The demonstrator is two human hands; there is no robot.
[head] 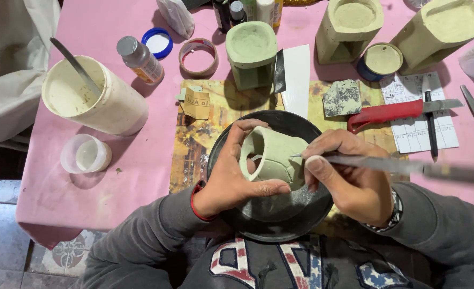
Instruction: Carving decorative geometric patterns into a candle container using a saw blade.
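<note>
Pale-green clay piece [276, 155] gripped in left hand [231, 176], right hand [349, 174] clasping thin metal tool [387, 165].

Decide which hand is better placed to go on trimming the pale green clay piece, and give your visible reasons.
Probably the right hand: it grips the thin metal blade, whose tip already meets the pale green clay piece. The left hand is wrapped around that piece, steadying it over the dark round dish.
</note>
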